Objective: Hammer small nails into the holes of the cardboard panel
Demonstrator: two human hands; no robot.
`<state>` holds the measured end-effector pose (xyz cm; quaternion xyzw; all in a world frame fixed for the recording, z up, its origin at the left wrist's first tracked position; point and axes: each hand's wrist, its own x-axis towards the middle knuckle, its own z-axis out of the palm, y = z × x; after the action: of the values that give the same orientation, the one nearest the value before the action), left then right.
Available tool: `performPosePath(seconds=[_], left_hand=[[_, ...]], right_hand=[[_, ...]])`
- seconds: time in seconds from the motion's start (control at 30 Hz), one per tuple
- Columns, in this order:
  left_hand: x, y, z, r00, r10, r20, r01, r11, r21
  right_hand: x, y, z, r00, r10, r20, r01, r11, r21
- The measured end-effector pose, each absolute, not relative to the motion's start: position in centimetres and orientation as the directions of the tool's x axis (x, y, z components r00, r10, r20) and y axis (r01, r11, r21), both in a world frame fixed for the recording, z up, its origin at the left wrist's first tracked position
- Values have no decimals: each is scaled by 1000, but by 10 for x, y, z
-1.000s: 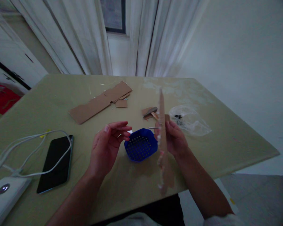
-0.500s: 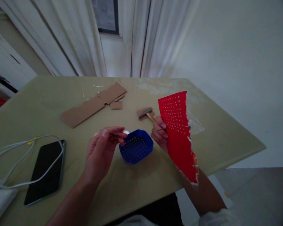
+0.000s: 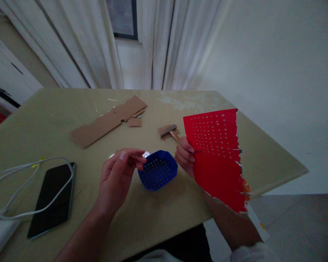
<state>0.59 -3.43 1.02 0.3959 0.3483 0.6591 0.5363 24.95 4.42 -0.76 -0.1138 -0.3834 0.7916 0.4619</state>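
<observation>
My right hand (image 3: 186, 156) grips a red sheet (image 3: 213, 171) by its left edge, holding it upright above the table. Rows of small punched holes cover the sheet's upper half, and its right and lower edges are torn. A thin dark strip or slit (image 3: 194, 153) shows at my fingertips; I cannot tell which. My left hand (image 3: 118, 174) is open, fingers stretched loosely over the left rim of a blue perforated basket (image 3: 157, 185). Nothing shows in it. Beyond my right hand lies a hammer (image 3: 168, 131), its wooden handle reaching back to behind my fingers.
Long pieces of brown cardboard (image 3: 106, 127) lie toward the back of the table. A small white round object (image 3: 145, 154) sits behind the basket. At the left are a black phone (image 3: 51, 200), a looped white cable (image 3: 58, 196) and a white box (image 3: 1, 236).
The red sheet has turned to face me more fully, its torn edge swinging to the right. My left hand and the basket have hardly moved.
</observation>
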Motion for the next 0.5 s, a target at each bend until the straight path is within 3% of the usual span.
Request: performPosePath(seconds=[0.1,0.3,0.5], left_hand=[[6,-35,10,-111,982,152,-431,-185,883],[6,-35,10,-107,984,144,-423,-177,889],[7,-35,14,-115,982,148,-411,-182,893]], right_hand=[[251,45,-11,-532,838,119,-621,-291,-728],[251,40,-2,-598,776,198,-633,-306,-711],[251,40,8,-648,739,184,-571,-312,-760]])
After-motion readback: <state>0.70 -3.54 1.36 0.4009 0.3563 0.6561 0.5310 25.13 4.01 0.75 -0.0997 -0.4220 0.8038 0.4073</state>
